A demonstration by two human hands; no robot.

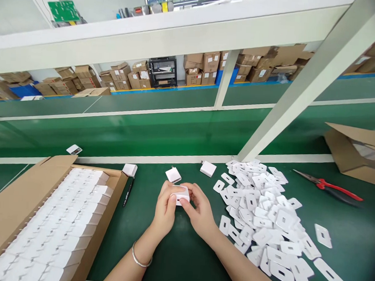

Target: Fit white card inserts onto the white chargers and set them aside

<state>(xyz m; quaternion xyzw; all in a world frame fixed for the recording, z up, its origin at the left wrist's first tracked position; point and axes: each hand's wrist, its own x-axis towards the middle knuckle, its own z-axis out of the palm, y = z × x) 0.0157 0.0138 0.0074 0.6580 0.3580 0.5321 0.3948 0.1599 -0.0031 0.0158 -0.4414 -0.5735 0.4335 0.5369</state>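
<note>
Head view: between the near and far edges of the green tabletop (123,229), my left hand (165,204) and right hand (199,210) pinch a white block (182,193) with thumbs and fingers. Its small dark slot (178,199) faces me; its visible width runs left to right, but fingers hide which axis is longest. Just beyond, toward the far edge, lies a loose white block (173,174).

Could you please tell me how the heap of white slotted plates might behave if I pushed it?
The heap of plates would probably slide and spread rather than roll, since flat pieces overlap loosely. Each is likely light, being thin, and probably fairly stiff, as tilted ones show no obvious sag.
</note>
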